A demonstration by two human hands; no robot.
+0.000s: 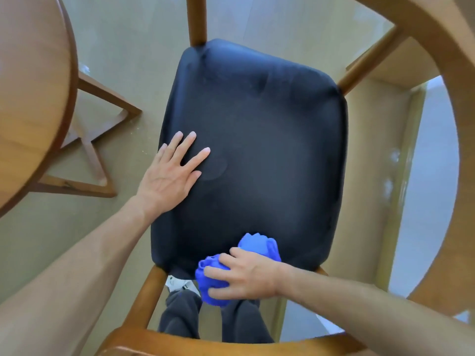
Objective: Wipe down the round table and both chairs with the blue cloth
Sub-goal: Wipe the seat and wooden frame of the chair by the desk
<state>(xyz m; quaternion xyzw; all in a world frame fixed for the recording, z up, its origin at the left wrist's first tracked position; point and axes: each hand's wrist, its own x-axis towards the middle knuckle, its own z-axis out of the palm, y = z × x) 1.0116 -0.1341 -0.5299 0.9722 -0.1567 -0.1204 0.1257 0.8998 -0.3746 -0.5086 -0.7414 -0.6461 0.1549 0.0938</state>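
One chair [252, 140] below you, your left grip [171, 173] released flat on its seat at 9 o'clock, your right grip [244, 274] grasping one cloth [259, 244] at 6 o'clock, one worktop [33, 98] at 10 o'clock.

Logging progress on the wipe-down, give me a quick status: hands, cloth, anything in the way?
Left hand flat on chair seat. Right hand gripping bunched blue cloth at seat's near edge. Nothing lying on the seat.

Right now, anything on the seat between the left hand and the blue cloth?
Nothing. In the head view the stretch between the left hand and the blue cloth held by the right hand is bare dark seat cushion.
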